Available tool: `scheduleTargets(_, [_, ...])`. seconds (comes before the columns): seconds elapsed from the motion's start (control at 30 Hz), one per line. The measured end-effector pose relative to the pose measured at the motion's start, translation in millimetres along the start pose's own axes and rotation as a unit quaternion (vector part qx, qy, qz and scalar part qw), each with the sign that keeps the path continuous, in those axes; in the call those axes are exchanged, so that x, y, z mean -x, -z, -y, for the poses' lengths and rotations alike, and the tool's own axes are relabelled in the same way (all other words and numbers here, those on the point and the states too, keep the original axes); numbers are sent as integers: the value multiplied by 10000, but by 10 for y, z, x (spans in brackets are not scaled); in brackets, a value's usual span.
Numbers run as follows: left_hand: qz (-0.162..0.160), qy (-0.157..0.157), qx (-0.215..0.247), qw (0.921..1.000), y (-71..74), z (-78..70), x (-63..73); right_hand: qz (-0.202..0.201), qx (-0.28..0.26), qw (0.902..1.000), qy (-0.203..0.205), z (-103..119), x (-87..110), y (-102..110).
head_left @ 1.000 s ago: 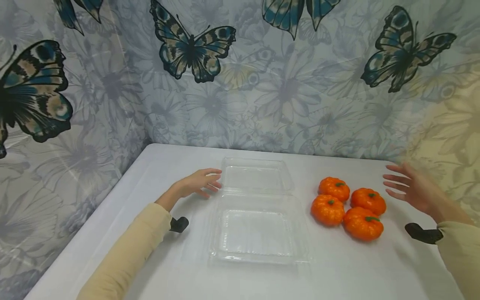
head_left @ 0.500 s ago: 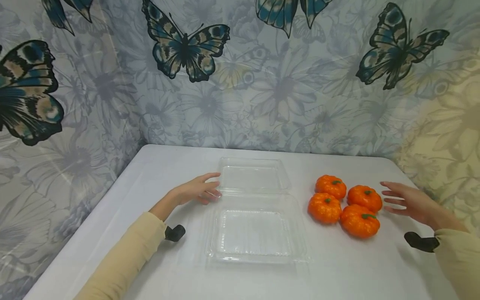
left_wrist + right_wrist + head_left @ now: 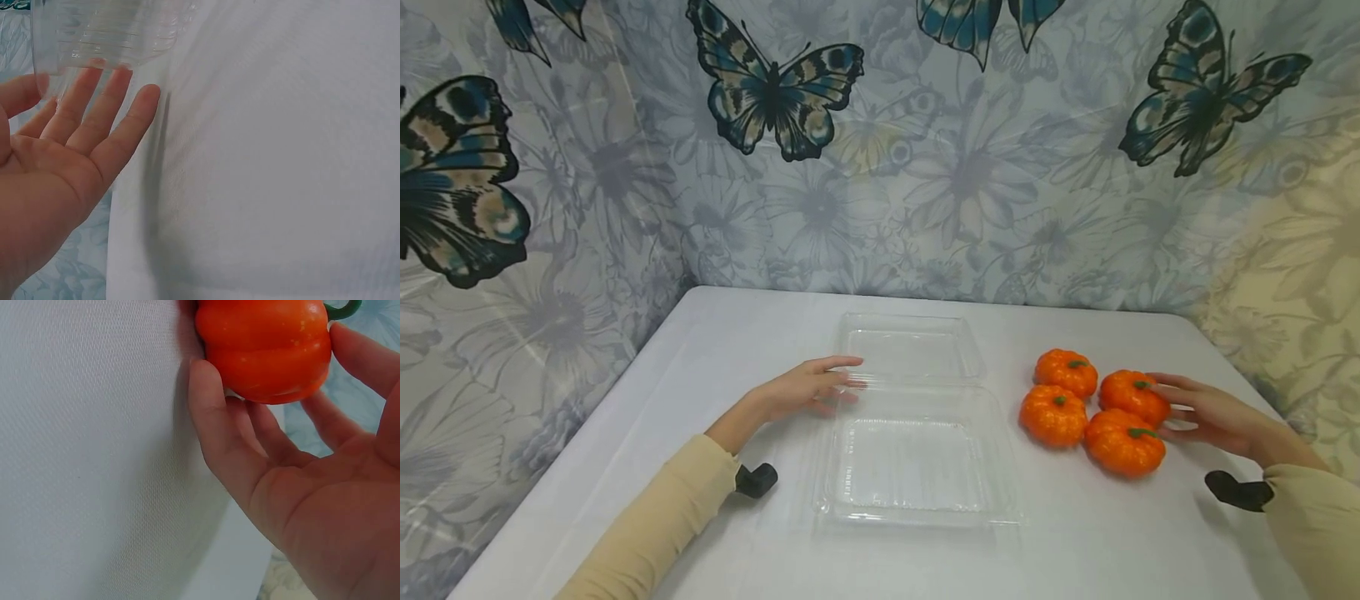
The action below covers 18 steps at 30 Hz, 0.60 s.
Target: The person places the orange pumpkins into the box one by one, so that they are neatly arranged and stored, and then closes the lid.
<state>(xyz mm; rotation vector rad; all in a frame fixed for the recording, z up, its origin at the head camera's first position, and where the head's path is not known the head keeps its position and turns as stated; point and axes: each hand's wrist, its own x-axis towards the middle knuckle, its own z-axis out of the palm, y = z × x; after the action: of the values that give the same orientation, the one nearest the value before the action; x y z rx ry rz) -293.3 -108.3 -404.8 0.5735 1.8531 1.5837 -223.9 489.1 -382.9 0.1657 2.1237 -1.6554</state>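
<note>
Four-lobed detail aside, several small orange pumpkins with green stems stand grouped right of centre in the head view. My right hand [image 3: 1213,417] reaches the back-right pumpkin [image 3: 1129,398], fingers spread around its right side. In the right wrist view, fingertips and thumb lie right at the skin of a pumpkin [image 3: 269,350]. The front-right pumpkin [image 3: 1124,444] sits just below those fingers. A clear plastic clamshell container [image 3: 917,517] lies unfolded on the table. My left hand [image 3: 801,389] is at its left edge near the hinge, fingers extended; in the left wrist view they overlap the clear wall [image 3: 112,31].
The back-left pumpkin [image 3: 1066,372] and front-left pumpkin [image 3: 1053,417] stand between the container and the right hand. A white-covered table [image 3: 760,542] meets butterfly-patterned walls [image 3: 970,208] behind and at the left.
My right hand has moved left and down to the back-right pumpkin. My left hand has shifted slightly right over the container's edge. Pumpkins and container have stayed in place.
</note>
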Motion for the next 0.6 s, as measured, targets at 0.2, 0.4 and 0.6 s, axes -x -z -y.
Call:
scheduleTargets(0.2, [-81, -65, 638, 9979, -52, 27, -41, 91, -42, 9999, 28, -5, 8, 1])
scheduleTargets(0.4, [-122, -209, 939, 9953, -73, 51, -59, 253, -245, 9994, 64, -8, 2, 29])
scheduleTargets(0.6, [-168, -293, 986, 9946, -103, 82, -78, 351, -323, 9988, 112, -18, -1, 45])
